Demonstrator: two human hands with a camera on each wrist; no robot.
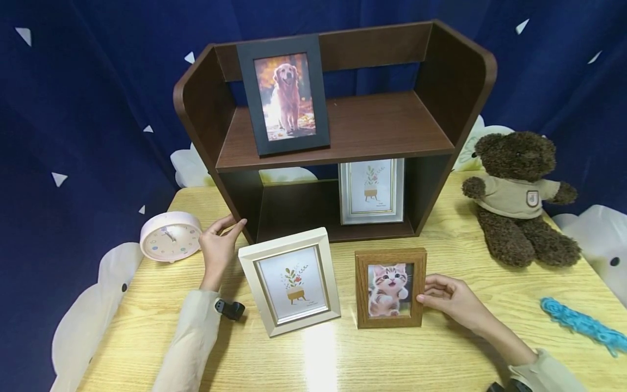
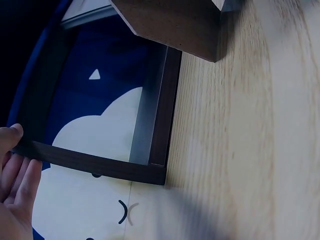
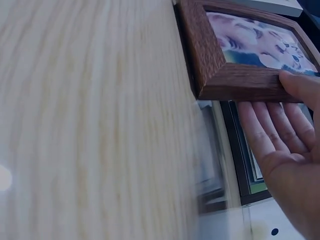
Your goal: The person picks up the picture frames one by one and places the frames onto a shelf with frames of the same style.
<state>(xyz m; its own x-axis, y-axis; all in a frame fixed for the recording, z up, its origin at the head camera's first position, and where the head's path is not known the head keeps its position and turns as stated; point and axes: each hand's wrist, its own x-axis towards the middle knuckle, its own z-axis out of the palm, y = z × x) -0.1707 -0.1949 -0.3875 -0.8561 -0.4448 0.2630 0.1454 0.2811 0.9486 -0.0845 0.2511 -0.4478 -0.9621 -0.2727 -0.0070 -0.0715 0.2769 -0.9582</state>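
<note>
Left hand [image 1: 219, 247]: fingers pinch the front edge of the shelf unit's left side panel, thumb on one face, fingertips on the other.
Right hand [image 1: 455, 300]: fingers grip the brown frame by its right side, thumb on the front, the rest behind.
Brown frame [image 1: 390, 288]: wood-grain, kitten picture; upright on the surface [image 1: 392, 362], in front of the shelf unit, right of the cream frame.
Shelf unit [image 1: 387, 117]: dark brown, two tiers, standing at the back of the surface.
Cream frame [image 1: 294, 286]: potted-plant picture; on the surface before the shelf unit, turned slightly askew, between the two hands.
Black frame [image 1: 286, 95]: golden dog picture; on the upper tier, left part, leaning back.
Silver frame [image 1: 372, 190]: potted-plant picture; upright on the lower tier, right end.
Clock [image 1: 171, 238]: round, pale pink; just beside the left hand, on its outer side.
Teddy bear [image 1: 519, 196]: dark brown, beige shirt with a badge; seated right of the shelf unit.
Blue cord [image 1: 583, 324]: bundled; at the right of the surface, near the bear's feet.
Curtain [image 1: 103, 109]: navy, white triangles and pale cloud shapes; behind everything.
Sleeves [image 1: 188, 337]: light-coloured, on both arms.
</note>
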